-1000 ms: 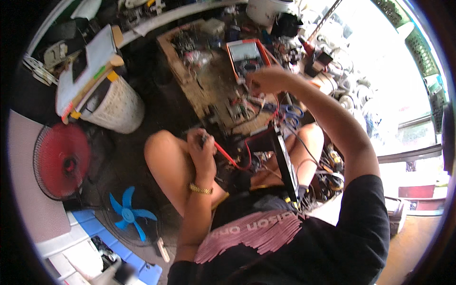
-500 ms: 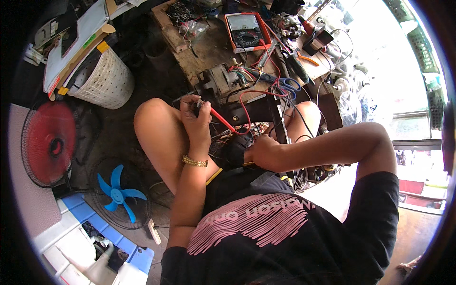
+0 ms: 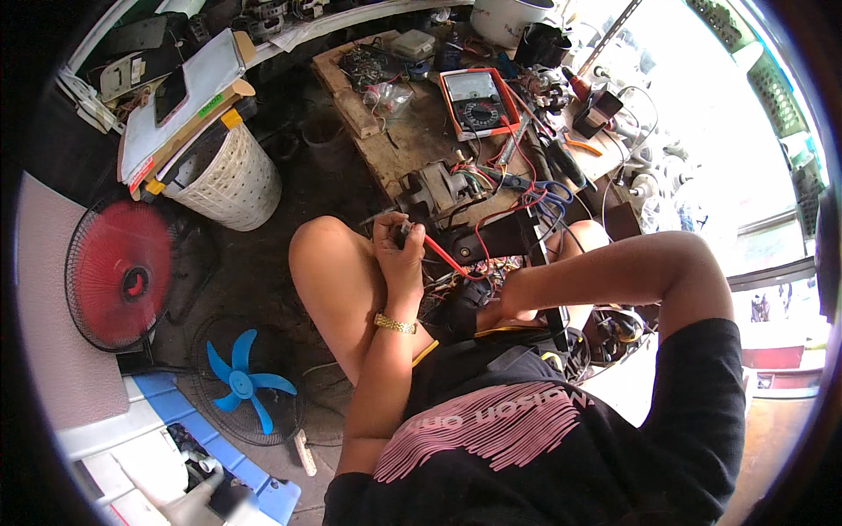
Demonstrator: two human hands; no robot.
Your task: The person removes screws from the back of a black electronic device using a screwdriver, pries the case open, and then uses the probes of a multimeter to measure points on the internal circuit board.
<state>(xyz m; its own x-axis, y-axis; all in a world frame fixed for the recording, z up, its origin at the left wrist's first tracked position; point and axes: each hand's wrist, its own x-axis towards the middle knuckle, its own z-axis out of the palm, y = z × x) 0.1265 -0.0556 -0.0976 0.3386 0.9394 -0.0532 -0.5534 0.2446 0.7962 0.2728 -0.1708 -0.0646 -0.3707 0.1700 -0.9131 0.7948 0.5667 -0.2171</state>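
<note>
My left hand (image 3: 401, 256), with a gold bracelet at its wrist, is raised over my knee in a pinch. Its fingers close on a red test probe (image 3: 445, 252) and a small dark part that I cannot identify. From the probe a red lead runs to the analog multimeter (image 3: 478, 101) in its orange-red case on the bench. Low in my lap, my right hand (image 3: 519, 296) has curled fingers beside a dark object (image 3: 462, 309); what they grip is mostly hidden. Just beyond my left hand, a fan motor (image 3: 430, 188) with coloured wires sits at the bench edge.
The wooden bench (image 3: 386, 153) carries blue-handled scissors (image 3: 554, 195), orange-handled pliers (image 3: 583, 147) and loose parts. To my left are a white perforated basket (image 3: 232, 180), a red fan (image 3: 123, 272) and blue fan blades (image 3: 239, 381). Loose wires lie between my legs.
The whole view has shifted, so the scene sits further right and lower. My left hand keeps its pinch on the probe. My right hand has sunk slightly deeper toward my lap.
</note>
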